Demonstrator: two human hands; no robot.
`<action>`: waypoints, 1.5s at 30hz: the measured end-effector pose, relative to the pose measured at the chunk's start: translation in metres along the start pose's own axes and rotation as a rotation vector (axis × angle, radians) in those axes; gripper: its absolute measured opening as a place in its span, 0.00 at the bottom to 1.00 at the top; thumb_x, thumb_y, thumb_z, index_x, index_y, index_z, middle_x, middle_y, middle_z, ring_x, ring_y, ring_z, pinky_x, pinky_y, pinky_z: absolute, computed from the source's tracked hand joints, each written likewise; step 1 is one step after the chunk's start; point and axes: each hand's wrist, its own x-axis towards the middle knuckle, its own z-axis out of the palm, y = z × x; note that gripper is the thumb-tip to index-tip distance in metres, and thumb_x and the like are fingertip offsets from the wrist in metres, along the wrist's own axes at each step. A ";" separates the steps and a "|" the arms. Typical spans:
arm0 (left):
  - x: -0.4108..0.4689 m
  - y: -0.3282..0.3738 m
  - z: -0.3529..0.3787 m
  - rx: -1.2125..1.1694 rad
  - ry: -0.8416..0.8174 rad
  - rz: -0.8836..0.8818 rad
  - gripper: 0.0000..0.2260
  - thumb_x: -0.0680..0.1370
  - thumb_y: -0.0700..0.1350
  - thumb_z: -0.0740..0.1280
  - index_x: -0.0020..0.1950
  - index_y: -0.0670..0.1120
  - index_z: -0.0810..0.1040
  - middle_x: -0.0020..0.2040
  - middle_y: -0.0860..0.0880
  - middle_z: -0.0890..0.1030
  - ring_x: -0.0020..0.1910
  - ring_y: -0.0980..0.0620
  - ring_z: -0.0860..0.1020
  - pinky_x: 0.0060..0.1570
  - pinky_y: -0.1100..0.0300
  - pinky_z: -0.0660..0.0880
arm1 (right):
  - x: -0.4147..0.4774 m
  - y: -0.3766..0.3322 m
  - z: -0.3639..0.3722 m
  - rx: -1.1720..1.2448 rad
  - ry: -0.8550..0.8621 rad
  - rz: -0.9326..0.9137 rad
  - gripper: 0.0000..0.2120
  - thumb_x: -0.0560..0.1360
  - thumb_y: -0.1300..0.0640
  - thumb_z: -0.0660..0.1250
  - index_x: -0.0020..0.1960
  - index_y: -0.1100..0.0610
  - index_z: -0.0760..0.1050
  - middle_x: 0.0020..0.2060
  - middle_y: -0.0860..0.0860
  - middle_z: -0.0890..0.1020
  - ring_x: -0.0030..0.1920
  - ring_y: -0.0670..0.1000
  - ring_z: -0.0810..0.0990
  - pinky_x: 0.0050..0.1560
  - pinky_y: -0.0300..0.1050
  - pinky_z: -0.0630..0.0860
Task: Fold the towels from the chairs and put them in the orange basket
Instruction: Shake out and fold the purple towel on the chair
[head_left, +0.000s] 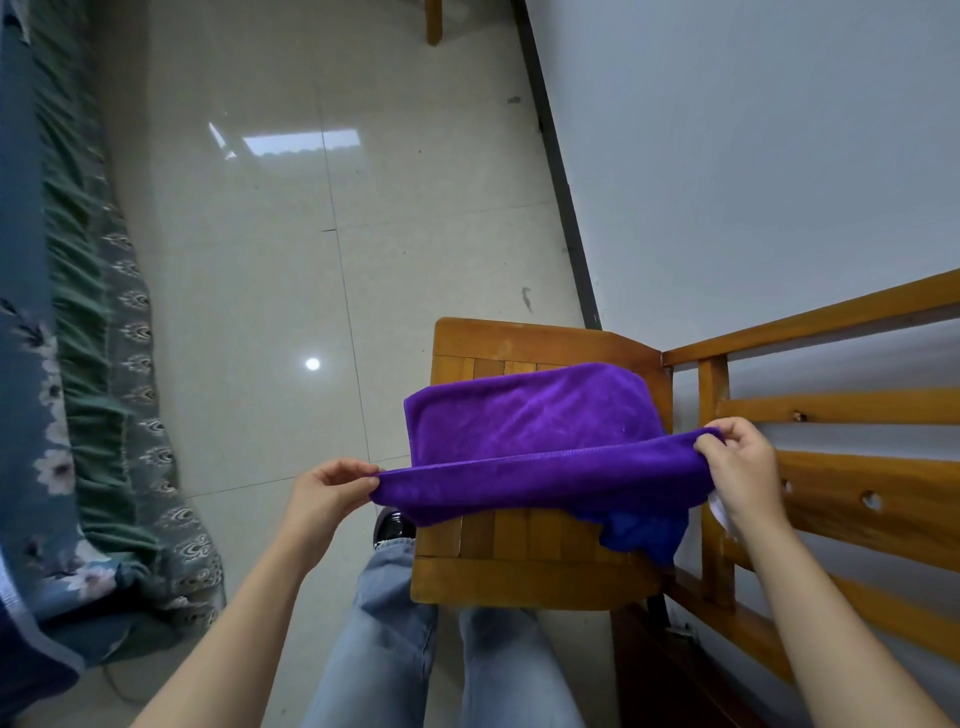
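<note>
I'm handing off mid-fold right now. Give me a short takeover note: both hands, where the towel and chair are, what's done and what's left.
Left hand: pinching the near-left corner of the purple towel.
Right hand: pinching the near-right corner, next to the wooden rail.
Towel: spread over the wooden chair seat, its near edge lifted taut between both hands; a loose part hangs off the front right of the seat.
Done: towel grasped, fold apparently starting.
Left: finish the fold, then carry it to the orange basket, which is not in view. Whether other towels remain cannot be told from here.
</note>
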 end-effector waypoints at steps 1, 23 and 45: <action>0.003 0.000 0.002 0.032 0.023 0.020 0.09 0.72 0.26 0.65 0.38 0.39 0.77 0.29 0.51 0.82 0.34 0.51 0.80 0.36 0.67 0.78 | 0.004 -0.001 0.003 -0.004 -0.002 0.002 0.11 0.76 0.66 0.61 0.40 0.51 0.69 0.38 0.52 0.75 0.40 0.51 0.75 0.38 0.42 0.73; 0.090 0.016 0.054 0.048 0.284 0.219 0.06 0.75 0.31 0.65 0.48 0.39 0.78 0.37 0.48 0.78 0.37 0.55 0.76 0.40 0.69 0.75 | 0.097 -0.003 0.060 -0.155 0.112 -0.151 0.09 0.79 0.61 0.59 0.59 0.61 0.70 0.50 0.51 0.73 0.51 0.49 0.72 0.49 0.42 0.69; 0.162 -0.010 0.078 0.166 0.318 0.080 0.05 0.78 0.34 0.60 0.50 0.43 0.71 0.40 0.51 0.73 0.35 0.55 0.70 0.33 0.63 0.68 | 0.147 0.034 0.110 -0.488 0.061 -0.003 0.12 0.81 0.58 0.52 0.62 0.60 0.65 0.57 0.59 0.74 0.55 0.58 0.75 0.47 0.46 0.69</action>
